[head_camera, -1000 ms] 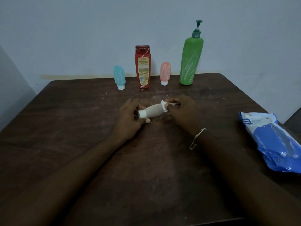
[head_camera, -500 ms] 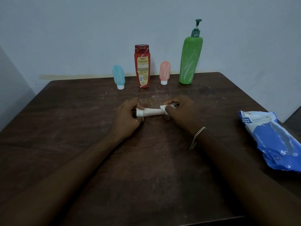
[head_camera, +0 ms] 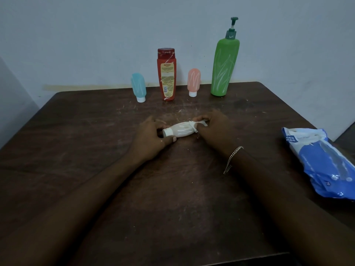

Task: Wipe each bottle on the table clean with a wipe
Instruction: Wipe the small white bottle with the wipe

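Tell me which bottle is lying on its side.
The beige bottle; the blue tube, red bottle, pink tube and green pump bottle all stand upright.

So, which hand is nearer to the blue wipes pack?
Right. The right hand, pinching the wipe, has the wipes pack to its right; the left hand, gripping the small bottle at its cap, is farther left.

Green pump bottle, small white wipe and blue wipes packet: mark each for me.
green pump bottle [head_camera: 224, 68]: head view, middle of its body.
small white wipe [head_camera: 201, 123]: head view, its bunched strip.
blue wipes packet [head_camera: 324, 166]: head view, middle of its top face.
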### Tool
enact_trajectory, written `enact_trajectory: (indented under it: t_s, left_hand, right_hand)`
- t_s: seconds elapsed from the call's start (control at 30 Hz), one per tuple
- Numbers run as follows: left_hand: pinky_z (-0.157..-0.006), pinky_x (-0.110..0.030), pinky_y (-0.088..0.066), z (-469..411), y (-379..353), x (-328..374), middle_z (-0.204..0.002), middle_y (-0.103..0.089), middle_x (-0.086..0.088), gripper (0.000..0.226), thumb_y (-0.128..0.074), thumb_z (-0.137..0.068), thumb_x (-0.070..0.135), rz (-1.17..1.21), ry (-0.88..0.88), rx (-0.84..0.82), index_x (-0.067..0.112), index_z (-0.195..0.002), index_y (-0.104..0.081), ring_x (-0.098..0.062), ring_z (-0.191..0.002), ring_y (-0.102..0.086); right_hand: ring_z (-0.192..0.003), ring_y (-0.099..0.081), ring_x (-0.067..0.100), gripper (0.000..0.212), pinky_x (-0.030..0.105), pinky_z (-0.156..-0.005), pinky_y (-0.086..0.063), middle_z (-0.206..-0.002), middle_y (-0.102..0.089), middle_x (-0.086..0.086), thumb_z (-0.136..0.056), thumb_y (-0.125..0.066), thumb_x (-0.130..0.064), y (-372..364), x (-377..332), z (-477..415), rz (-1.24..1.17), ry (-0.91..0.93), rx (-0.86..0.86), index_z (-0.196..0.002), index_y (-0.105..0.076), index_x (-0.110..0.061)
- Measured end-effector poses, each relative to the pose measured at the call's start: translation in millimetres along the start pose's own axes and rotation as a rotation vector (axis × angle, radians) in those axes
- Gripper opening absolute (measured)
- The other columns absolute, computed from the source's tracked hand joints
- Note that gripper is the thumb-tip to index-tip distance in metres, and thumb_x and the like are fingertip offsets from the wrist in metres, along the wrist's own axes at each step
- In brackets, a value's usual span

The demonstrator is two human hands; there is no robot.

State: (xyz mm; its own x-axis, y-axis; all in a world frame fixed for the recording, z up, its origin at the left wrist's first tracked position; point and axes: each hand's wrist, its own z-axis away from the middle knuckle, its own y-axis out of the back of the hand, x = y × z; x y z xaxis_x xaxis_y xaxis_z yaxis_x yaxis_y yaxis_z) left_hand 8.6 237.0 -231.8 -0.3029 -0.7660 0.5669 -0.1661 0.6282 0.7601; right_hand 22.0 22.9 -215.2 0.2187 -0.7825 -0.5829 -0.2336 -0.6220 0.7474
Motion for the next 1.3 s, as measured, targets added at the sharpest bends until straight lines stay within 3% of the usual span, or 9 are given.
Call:
enact_trajectory:
  t_s: [0.1, 0.2, 0.27, 0.33, 0.5, 0.7, 0.93, 1.17, 1.3]
  left_hand:
    - [-0.068, -0.023, -0.043, -1.3, -0.7, -0.7, -0.098, -0.061, 0.007, 0.039, -0.079, -0.079, 0.044, -0.009, 0.021, 0.004, 0.024, -0.111, -0.072, -0.006, -0.088, -0.054]
    - [-0.058, -0.011, -0.04, 0.4, 1.5, 1.4, -0.082, -0.057, 0.022, 0.04, -0.079, -0.08, 0.041, 0.072, 0.037, -0.013, 0.024, -0.116, -0.072, 0.007, -0.08, -0.058]
    - [-0.06, -0.011, -0.046, 1.1, 2.8, 2.1, -0.08, -0.064, 0.02, 0.04, -0.079, -0.08, 0.042, 0.103, 0.034, -0.033, 0.024, -0.115, -0.072, 0.014, -0.079, -0.059]
    - [-0.062, -0.017, -0.051, 1.2, 2.6, 1.6, -0.084, -0.071, 0.013, 0.038, -0.079, -0.079, 0.042, 0.127, 0.03, -0.036, 0.023, -0.112, -0.074, 0.007, -0.077, -0.062]
    - [-0.061, -0.023, -0.053, 0.1, 4.5, 3.7, -0.078, -0.071, 0.012, 0.025, -0.079, -0.08, 0.038, 0.144, 0.031, -0.063, 0.023, -0.099, -0.076, 0.001, -0.073, -0.064]
    - [-0.064, -0.026, -0.053, -1.4, 3.9, 3.0, -0.082, -0.07, 0.011, 0.036, -0.081, -0.078, 0.042, 0.102, 0.067, -0.064, 0.021, -0.106, -0.075, -0.003, -0.072, -0.063]
    - [-0.061, -0.021, -0.044, 2.0, 4.0, 8.4, -0.078, -0.061, 0.015, 0.017, -0.081, -0.078, 0.035, 0.08, 0.02, -0.058, 0.027, -0.086, -0.068, -0.001, -0.072, -0.057]
    - [-0.064, -0.02, -0.04, 1.0, -1.5, -1.3, -0.097, -0.061, 0.013, 0.035, -0.084, -0.073, 0.039, 0.041, 0.023, -0.029, 0.024, -0.101, -0.068, -0.005, -0.085, -0.056]
    - [-0.066, -0.021, -0.042, 1.2, -3.0, -0.8, -0.097, -0.06, 0.014, 0.037, -0.084, -0.073, 0.038, 0.033, 0.019, -0.022, 0.024, -0.102, -0.067, -0.004, -0.085, -0.055]
  right_hand:
    - [-0.099, -0.061, 0.008, 0.024, 0.016, -0.079, -0.04, -0.113, -0.07, -0.005, -0.088, -0.065, -0.026, -1.7, -0.2, -2.3, 0.015, -0.023, -0.033, -0.11, -0.074, -0.024]
    - [-0.103, -0.059, 0.007, 0.024, 0.013, -0.079, -0.036, -0.116, -0.067, -0.004, -0.089, -0.065, -0.026, -3.4, -3.6, 4.6, 0.01, -0.062, -0.006, -0.111, -0.072, -0.023]
    - [-0.106, -0.056, 0.008, 0.024, 0.008, -0.079, -0.03, -0.118, -0.065, -0.002, -0.089, -0.065, -0.021, -8.3, -10.1, 10.8, -0.002, -0.057, 0.039, -0.112, -0.071, -0.019]
    - [-0.109, -0.055, 0.011, 0.023, 0.009, -0.083, -0.031, -0.118, -0.062, 0.0, -0.088, -0.065, -0.017, -16.5, -20.2, 17.0, -0.024, -0.026, 0.053, -0.11, -0.071, -0.016]
    - [-0.107, -0.058, 0.019, 0.018, 0.03, -0.093, -0.045, -0.114, -0.064, 0.008, -0.085, -0.067, -0.014, -27.2, -34.7, 25.0, -0.073, 0.123, 0.01, -0.101, -0.074, -0.012]
    - [-0.103, -0.06, 0.011, 0.019, 0.011, -0.076, -0.032, -0.11, -0.068, -0.001, -0.086, -0.067, -0.02, -3.4, -8.9, 9.0, -0.022, -0.013, 0.015, -0.104, -0.075, -0.019]
    - [-0.113, -0.056, 0.016, 0.022, 0.026, -0.099, -0.042, -0.121, -0.064, 0.004, -0.09, -0.065, -0.018, -21.0, -34.1, 20.4, -0.06, 0.167, -0.097, -0.111, -0.072, -0.015]
    - [-0.086, -0.061, 0.005, 0.019, -0.003, -0.065, -0.033, -0.102, -0.074, -0.001, -0.083, -0.07, -0.023, -3.9, 0.6, 1.5, -0.041, 0.025, 0.003, -0.1, -0.077, -0.021]
    - [-0.087, -0.06, 0.003, 0.02, 0.004, -0.068, -0.037, -0.105, -0.073, -0.004, -0.086, -0.067, -0.024, -5.9, -1.4, 1.4, -0.06, -0.013, 0.015, -0.104, -0.076, -0.022]
